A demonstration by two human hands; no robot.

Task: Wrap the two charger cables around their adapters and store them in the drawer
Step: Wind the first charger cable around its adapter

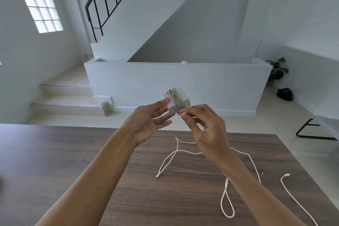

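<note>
Window: a bright grid-paned glass-block window [38, 4] sits high on the far left wall.
Stairs: pale tiled steps [67, 104] climb at the far left, under a black metal stair railing [108, 4].
Table: a dark wood-grain tabletop [73, 152] fills the near part of the room.
Left hand: the left hand [146, 121] is raised above the table, fingers nearly straight, fingertips pressing the left side of the adapter.
Adapter: a white square charger adapter [176, 102] is held up between both hands, with grey cable wound round its middle.
Right hand: the right hand [203, 125] pinches the cable's end against the adapter's near right corner.
Loose cable: a second, white charger cable [227, 196] lies in loops on the table's right half, its plug end towards the right edge.
Plant: a dark green potted plant [277, 70] stands in the far right corner.
</note>
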